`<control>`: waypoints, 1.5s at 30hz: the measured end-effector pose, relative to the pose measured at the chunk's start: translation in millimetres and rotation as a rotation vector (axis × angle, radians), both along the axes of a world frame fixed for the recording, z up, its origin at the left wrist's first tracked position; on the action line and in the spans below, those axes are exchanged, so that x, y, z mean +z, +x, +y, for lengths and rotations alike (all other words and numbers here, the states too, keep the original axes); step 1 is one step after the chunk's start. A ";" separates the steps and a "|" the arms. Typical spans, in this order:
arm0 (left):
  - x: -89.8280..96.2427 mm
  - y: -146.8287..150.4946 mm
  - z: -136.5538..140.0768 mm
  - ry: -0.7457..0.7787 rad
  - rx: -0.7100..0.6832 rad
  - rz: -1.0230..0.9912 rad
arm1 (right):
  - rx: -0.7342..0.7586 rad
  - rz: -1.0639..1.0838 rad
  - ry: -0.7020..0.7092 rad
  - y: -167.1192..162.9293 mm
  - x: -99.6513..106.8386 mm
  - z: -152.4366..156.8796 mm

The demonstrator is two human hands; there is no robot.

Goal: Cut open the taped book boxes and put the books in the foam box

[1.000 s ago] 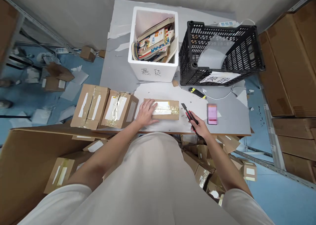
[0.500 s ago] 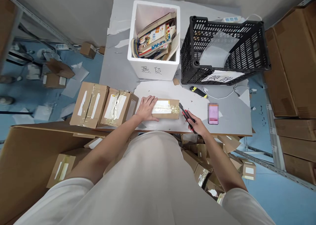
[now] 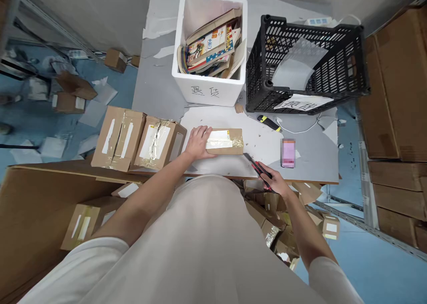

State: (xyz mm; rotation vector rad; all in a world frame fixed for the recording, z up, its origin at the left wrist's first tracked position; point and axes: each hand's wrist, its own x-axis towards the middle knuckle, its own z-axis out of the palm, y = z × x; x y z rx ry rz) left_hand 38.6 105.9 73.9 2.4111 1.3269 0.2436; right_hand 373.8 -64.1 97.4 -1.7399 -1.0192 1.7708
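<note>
Nearer me than half a second ago, the utility knife has shifted from the small carton's right end to just beside its near right corner, my right hand wrapped round it. My left hand grips the carton's left end, on the table's near side. Should that hold slacken, the carton could twist; a skidding or overdeep cut could nick me or whatever's inside.

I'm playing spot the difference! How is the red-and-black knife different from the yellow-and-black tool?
The red-and-black knife is in the right hand; the yellow-and-black tool lies on the table. The knife shows red, the tool yellow. The knife looks longer than the tool. Both are partly black.
</note>
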 end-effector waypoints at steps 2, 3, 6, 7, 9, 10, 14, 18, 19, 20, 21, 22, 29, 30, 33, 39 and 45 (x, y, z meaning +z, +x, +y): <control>4.1 8.6 -4.3 -0.015 0.118 0.033 | -0.149 -0.010 0.048 -9.1 -0.3 -4.2; 6.4 13.6 -7.7 -0.022 0.187 0.045 | -0.209 0.003 0.073 -19.3 -1.9 -1.7; 12.6 25.7 -22.3 -0.073 0.351 0.067 | -0.313 0.122 0.137 -67.7 -10.4 22.8; 14.0 27.3 -28.4 -0.101 0.384 0.070 | -0.343 0.166 0.153 -85.5 -13.5 34.5; 15.2 25.4 -41.7 -0.158 0.419 0.057 | -0.382 0.214 0.175 -114.9 -17.9 57.6; 14.8 22.1 -48.5 -0.182 0.420 0.038 | -0.381 0.210 0.191 -124.4 -19.1 67.3; 6.8 3.9 -74.1 -0.276 0.346 -0.162 | -0.344 0.112 0.275 -128.7 -20.0 88.6; -3.1 -4.7 -90.6 -0.347 0.324 -0.354 | -0.335 0.060 0.299 -117.0 -18.9 94.0; -4.3 -5.3 -92.8 -0.344 0.334 -0.367 | -0.329 0.057 0.299 -116.3 -18.2 94.4; -4.9 -5.7 -94.2 -0.339 0.342 -0.368 | -0.329 0.058 0.299 -116.4 -17.2 94.3; -4.8 -6.1 -94.7 -0.335 0.345 -0.362 | -0.335 0.060 0.302 -117.0 -15.9 93.6; -4.1 -6.4 -94.0 -0.330 0.346 -0.350 | -0.346 0.060 0.304 -117.9 -14.5 91.8; 3.6 5.4 -19.9 -0.161 0.309 -0.277 | -0.506 0.140 0.176 -122.9 -9.0 38.5; 3.7 9.3 -0.4 -0.142 0.284 -0.278 | -0.551 0.190 0.124 -125.9 -9.7 27.8; 2.5 18.9 51.0 -0.182 0.141 -0.258 | -0.686 0.368 -0.038 -139.8 -13.2 3.6; 1.4 14.9 66.4 -0.287 0.181 -0.243 | -0.825 0.502 -0.022 -154.2 -18.9 4.3; 1.5 -14.4 -3.2 -0.229 0.578 -0.153 | -0.840 0.363 0.173 -110.0 -23.7 48.7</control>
